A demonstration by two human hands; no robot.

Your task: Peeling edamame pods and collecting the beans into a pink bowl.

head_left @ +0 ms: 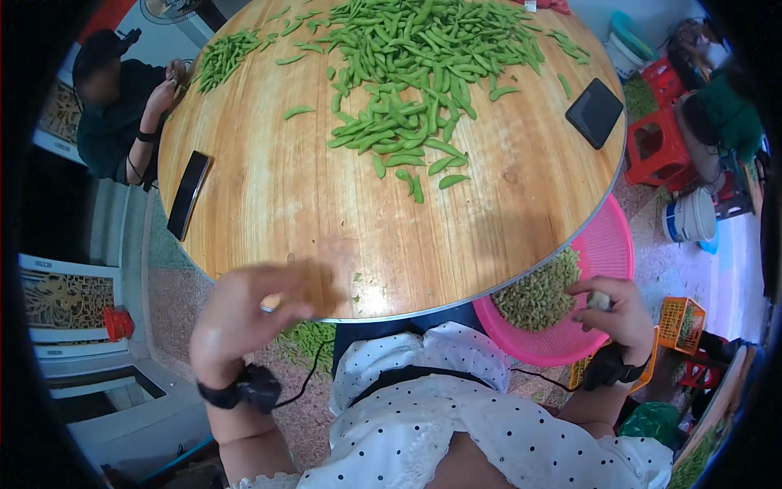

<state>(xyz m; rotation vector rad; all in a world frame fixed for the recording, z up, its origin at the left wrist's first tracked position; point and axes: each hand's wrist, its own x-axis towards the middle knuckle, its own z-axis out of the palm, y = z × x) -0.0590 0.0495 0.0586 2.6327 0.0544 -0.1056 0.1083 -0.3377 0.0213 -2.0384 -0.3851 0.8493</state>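
My left hand (244, 318) is over the near left edge of the round wooden table (269, 179). Its fingers are blurred, but thumb and fingers are apart and I see nothing between them. On the right, my right hand (617, 314) curls around a few pale shelled beans (599, 301) at the rim of a pink plastic basket (607, 236). Shelled green beans (538, 293) fill part of that basket, below the table's edge. A big heap of green soybean pods (415, 49) covers the far middle of the table, with loose pods trailing toward me.
A phone (189, 196) lies at the table's left, and a dark tablet-like slab (595, 113) at its right. Another person (114, 106) sits far left by a smaller pod pile (226, 61). Red stools (656, 147), a white bucket (690, 216) and an orange crate (681, 324) stand rightward.
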